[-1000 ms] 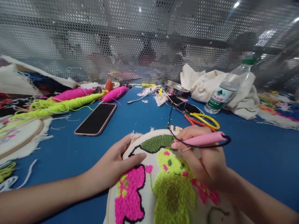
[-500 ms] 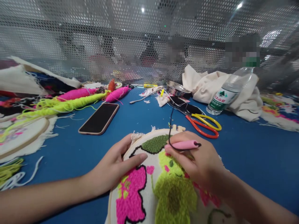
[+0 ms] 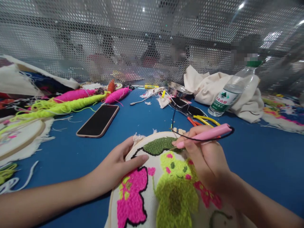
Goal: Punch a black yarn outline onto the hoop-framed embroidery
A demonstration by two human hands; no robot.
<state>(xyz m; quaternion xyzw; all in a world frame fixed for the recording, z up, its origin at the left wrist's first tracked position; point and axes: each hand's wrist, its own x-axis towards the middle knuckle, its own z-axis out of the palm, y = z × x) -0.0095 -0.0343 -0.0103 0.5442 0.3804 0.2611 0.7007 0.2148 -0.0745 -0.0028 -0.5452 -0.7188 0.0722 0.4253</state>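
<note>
An embroidery hoop point(image 3: 144, 139) with white cloth lies at the near edge of the blue table, stitched with a pink flower point(image 3: 131, 196), a yellow-green figure point(image 3: 175, 190) and a dark green patch point(image 3: 158, 145). My left hand point(image 3: 116, 166) rests on the hoop's left rim, thumb flat on the cloth. My right hand point(image 3: 206, 158) grips a pink punch needle point(image 3: 204, 134) threaded with black yarn, its tip at the dark green patch.
A phone point(image 3: 98, 120) lies face up on the blue table point(image 3: 261, 152). Pink and yellow yarn skeins point(image 3: 71, 103) lie at the left, another hoop point(image 3: 19, 137) beyond. Scissors point(image 3: 204, 120), a water bottle point(image 3: 229, 91), cream cloth point(image 3: 213, 85), a metal bowl point(image 3: 179, 90) and a mesh wall stand behind.
My right hand pushed the punch needle down into the cloth half a second ago and has now tilted it back up. My left hand stays on the hoop.
</note>
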